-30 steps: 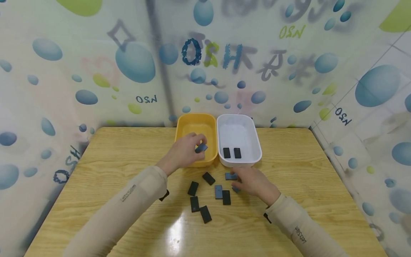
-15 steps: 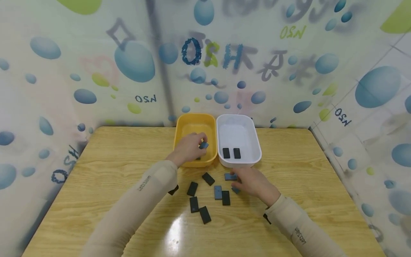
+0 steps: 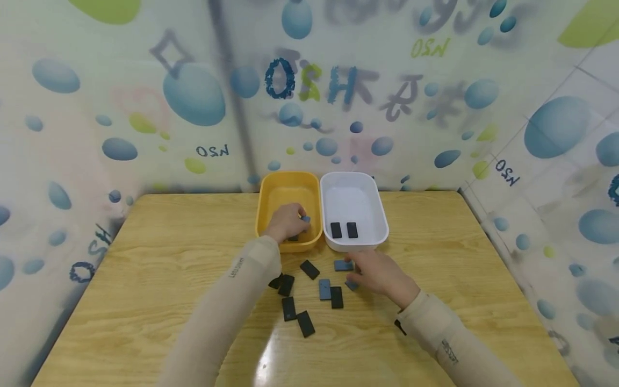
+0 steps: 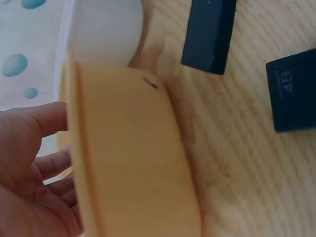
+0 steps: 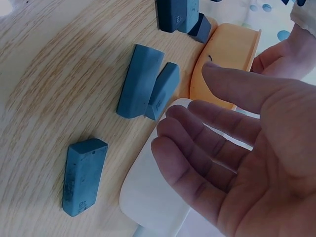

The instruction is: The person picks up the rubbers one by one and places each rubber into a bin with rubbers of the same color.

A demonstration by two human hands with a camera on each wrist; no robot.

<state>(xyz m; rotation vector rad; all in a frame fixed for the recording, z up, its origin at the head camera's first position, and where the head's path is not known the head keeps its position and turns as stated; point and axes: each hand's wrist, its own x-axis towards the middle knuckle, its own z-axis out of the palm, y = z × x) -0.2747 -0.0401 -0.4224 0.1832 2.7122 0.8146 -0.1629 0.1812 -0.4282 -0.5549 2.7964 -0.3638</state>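
My left hand (image 3: pixel 286 221) is inside the yellow bin (image 3: pixel 290 185) and pinches a blue eraser (image 3: pixel 306 219). Beneath that hand, part of a dark eraser (image 3: pixel 292 237) shows on the bin's floor. In the left wrist view the bin's wall (image 4: pixel 128 148) hides the fingertips. My right hand (image 3: pixel 382 274) hovers in front of the white bin (image 3: pixel 352 199), its fingers loosely bent with nothing between them. Near its fingers lie a blue eraser (image 3: pixel 342 265) and another, partly covered blue eraser (image 3: pixel 351 285). A third blue eraser (image 3: pixel 324 289) touches a black eraser (image 3: pixel 337 297).
Several black erasers lie loose on the wooden table (image 3: pixel 193 231), among them a black eraser (image 3: pixel 309 269) before the bins and a black eraser (image 3: pixel 306 323) closest to me. Two black erasers (image 3: pixel 352 230) sit inside the white bin. A patterned wall (image 3: pixel 411 134) rises behind the table.
My left hand has moved right and lower into the yellow bin with the blue eraser. The right hand has hardly moved. The head view has shifted slightly.
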